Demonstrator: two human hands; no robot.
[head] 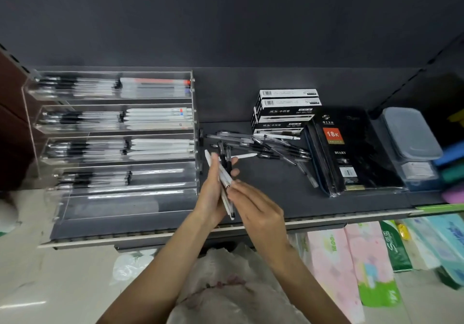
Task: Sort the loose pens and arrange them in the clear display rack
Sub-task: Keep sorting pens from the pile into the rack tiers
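**Pens gathered in hand beside the acrylic rack**

The left hand [212, 193] gripped a small bundle of pens [224, 178], fingers curled round the barrels, which included white-barrelled and black-gripped ones; the bundle stood slanted, its upper ends towards the back of the shelf. The right hand [253, 207] met the bundle from the right, its fingertips pinching the barrels at about mid-length. Both hands were held above the dark shelf [276, 198], just to the right of the clear display rack [118, 147].

The rack occupied the left part of the shelf and had stepped tiers. The upper four tiers held pens lying lengthwise, clear-barrelled ones with black grips at left and white-barrelled ones at right; one pen in the rearmost tier had a red cap. The nearest tier showed no pens that could be made out.

A pile of loose pens [266, 147] lay crosswise on the shelf behind and to the right of the hands, touching a stack of gel pen boxes [283, 112]. Beside it lay wrapped black diaries [351, 153] marked "18K", then a translucent lidded plastic box [411, 137]. Packs of tissues [351, 261] lay below the shelf edge.
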